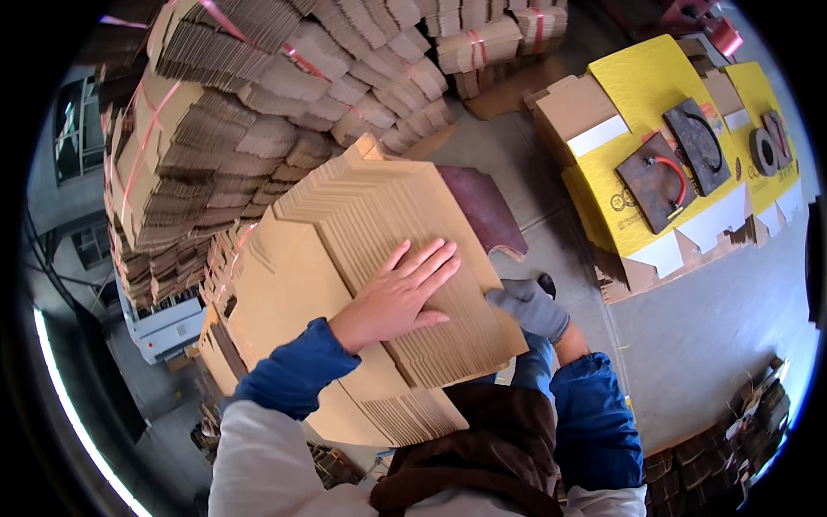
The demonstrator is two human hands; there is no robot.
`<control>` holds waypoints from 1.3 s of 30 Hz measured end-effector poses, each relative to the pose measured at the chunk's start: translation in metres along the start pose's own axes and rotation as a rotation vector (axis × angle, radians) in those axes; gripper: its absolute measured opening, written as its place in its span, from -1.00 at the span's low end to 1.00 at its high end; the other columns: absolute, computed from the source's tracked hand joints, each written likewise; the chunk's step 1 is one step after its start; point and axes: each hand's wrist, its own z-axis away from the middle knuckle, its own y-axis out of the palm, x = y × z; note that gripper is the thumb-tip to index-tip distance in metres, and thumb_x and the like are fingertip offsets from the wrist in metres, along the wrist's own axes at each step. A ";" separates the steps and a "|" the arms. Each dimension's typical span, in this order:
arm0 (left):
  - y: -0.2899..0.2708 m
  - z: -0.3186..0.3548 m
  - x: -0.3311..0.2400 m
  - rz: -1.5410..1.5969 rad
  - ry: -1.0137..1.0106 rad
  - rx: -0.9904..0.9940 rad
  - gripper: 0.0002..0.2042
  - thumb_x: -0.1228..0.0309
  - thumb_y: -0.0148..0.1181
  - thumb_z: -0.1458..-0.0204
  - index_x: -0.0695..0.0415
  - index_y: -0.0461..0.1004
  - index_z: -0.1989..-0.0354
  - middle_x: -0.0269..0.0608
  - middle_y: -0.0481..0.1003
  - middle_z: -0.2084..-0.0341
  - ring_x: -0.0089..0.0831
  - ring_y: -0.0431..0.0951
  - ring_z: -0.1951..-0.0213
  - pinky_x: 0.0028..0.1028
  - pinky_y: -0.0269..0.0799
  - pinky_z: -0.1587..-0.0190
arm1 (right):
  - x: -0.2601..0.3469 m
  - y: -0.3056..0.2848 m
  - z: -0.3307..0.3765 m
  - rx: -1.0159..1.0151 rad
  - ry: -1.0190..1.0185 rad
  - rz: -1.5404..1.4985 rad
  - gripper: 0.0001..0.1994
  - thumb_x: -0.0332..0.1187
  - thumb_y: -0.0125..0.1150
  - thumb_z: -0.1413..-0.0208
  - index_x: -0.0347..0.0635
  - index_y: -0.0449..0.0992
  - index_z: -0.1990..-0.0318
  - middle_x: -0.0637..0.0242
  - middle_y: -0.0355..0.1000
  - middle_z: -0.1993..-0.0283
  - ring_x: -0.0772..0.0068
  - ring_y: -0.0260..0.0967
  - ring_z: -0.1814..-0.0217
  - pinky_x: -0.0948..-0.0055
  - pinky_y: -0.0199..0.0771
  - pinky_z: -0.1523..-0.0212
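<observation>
A fanned stack of flat brown cardboard sheets [379,215] lies in front of me, its layered edges spread like steps. My left hand [405,289] is bare and rests flat on top of these sheets, fingers stretched out. At the stack's right edge is my right hand [532,308], in a grey glove. Its fingers close on the edge of the cardboard, and the fingertips are partly hidden there. More overlapping sheets [413,418] stick out at the near side, close to my brown apron [474,439].
Tall bundles of cardboard [250,129] tied with pink strapping rise at the left and back. On the right, yellow printed cardboard [616,194] carries dark metal plates with handles [652,183]. A dark red board [482,209] sits behind the stack. Cardboard pieces lie at lower right.
</observation>
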 end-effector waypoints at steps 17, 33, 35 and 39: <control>0.004 0.009 0.004 -0.022 -0.006 -0.009 -0.16 -0.08 0.28 -0.16 0.06 0.16 -0.55 -0.26 0.10 -0.57 -0.27 0.01 -0.59 0.03 -0.15 -0.57 | 0.032 0.001 0.002 -0.028 0.221 -0.046 -0.56 -0.15 0.36 -0.27 -0.37 0.57 -0.08 -0.01 0.63 0.05 0.17 0.56 0.01 0.31 0.47 -0.07; 0.013 0.029 0.004 -0.032 -0.063 0.030 -0.13 -0.09 0.32 -0.12 -0.01 0.15 -0.56 -0.24 0.05 -0.59 -0.27 -0.07 -0.61 0.12 -0.26 -0.57 | 0.023 0.002 0.002 -0.057 -0.007 0.135 -0.69 -0.25 0.36 -0.25 -0.36 0.61 0.05 -0.01 0.61 0.19 0.12 0.55 0.15 0.28 0.50 0.05; 0.016 0.034 0.006 0.004 -0.071 0.029 -0.13 -0.10 0.31 -0.13 -0.04 0.13 -0.57 -0.26 0.03 -0.59 -0.26 -0.08 -0.61 0.18 -0.27 -0.56 | 0.037 0.000 0.002 -0.039 0.110 0.044 -0.70 -0.29 0.34 -0.26 -0.36 0.61 0.00 0.06 0.64 0.17 0.22 0.57 0.13 0.33 0.51 0.03; 0.019 0.041 0.008 0.017 -0.068 0.000 -0.13 -0.10 0.32 -0.13 -0.09 0.12 -0.58 -0.28 0.01 -0.60 -0.26 -0.07 -0.61 0.22 -0.27 -0.55 | 0.042 0.001 0.003 -0.033 0.190 -0.061 -0.68 -0.32 0.32 -0.30 -0.36 0.61 -0.09 0.22 0.67 0.11 0.46 0.58 0.10 0.43 0.54 0.02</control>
